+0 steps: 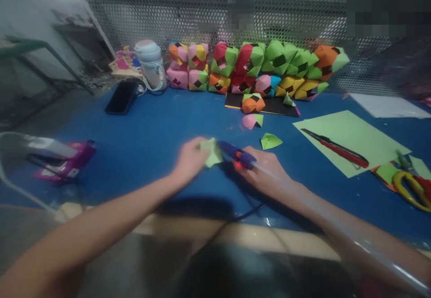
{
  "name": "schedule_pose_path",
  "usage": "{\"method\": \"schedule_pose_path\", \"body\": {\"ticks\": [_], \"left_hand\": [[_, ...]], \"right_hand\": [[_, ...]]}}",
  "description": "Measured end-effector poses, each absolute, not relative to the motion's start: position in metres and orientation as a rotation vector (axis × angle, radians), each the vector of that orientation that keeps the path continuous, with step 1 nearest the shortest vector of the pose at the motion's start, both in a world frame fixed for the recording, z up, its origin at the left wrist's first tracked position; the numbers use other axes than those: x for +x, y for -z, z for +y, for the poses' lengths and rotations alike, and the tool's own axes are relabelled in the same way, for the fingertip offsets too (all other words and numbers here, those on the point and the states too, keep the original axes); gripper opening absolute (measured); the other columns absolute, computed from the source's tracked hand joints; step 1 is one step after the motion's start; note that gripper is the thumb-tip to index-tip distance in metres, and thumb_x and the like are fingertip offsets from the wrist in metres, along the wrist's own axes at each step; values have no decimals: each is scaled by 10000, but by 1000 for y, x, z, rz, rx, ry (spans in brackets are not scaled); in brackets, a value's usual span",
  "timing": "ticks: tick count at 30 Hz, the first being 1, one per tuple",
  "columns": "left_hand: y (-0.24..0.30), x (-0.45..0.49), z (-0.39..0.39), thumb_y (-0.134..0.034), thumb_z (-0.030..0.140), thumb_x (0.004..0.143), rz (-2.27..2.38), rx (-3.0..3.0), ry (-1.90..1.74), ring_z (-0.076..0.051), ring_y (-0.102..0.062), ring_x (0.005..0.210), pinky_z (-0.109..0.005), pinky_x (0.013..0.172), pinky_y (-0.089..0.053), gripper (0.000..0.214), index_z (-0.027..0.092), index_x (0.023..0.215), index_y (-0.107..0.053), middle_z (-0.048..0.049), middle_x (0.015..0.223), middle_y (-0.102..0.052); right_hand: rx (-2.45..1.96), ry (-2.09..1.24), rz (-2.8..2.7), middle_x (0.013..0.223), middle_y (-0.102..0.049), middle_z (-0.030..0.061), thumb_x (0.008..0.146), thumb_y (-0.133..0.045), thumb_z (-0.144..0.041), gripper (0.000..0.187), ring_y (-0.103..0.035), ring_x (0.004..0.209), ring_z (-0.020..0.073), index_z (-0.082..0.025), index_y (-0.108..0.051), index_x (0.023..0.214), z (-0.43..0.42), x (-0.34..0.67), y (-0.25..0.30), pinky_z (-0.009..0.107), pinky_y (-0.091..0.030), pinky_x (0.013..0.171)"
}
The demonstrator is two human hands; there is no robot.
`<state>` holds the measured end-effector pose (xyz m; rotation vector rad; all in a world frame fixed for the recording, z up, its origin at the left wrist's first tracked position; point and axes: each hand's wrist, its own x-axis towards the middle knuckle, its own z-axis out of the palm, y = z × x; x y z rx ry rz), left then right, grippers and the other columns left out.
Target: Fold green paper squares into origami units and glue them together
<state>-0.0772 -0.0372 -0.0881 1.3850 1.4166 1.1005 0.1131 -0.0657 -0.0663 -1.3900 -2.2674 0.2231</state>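
Observation:
My left hand (189, 159) pinches a folded light-green paper piece (211, 151) just above the blue table (151, 132). My right hand (266, 172) is wrapped round a blue glue gun (236, 154); its nozzle points left and touches the paper piece. A clear glue stick runs back from the gun along my right forearm, and a dark cord trails toward the table's front edge. Another folded green piece (270, 141) lies just right of the gun.
A row of stacked multicoloured origami cubes (256, 67) lines the mesh back wall. A green sheet (352, 141) with a red cutter (335, 147) lies right, scissors (412, 188) beyond. A phone (121, 97), bottle (150, 64) and pink tool (65, 163) sit left.

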Motion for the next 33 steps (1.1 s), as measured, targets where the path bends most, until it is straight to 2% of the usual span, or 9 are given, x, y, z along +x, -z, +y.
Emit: {"method": "schedule_pose_path", "body": {"ticks": [33], "left_hand": [[87, -78, -38, -544, 205, 672, 1406, 1457, -1110, -108, -525, 551, -195, 497, -369, 102, 155, 721, -618, 20, 607, -596]], "right_hand": [[-1447, -220, -2297, 625, -592, 39, 831, -423, -352, 219, -512, 507, 131, -191, -501, 705, -69, 117, 56, 234, -306, 483]]}}
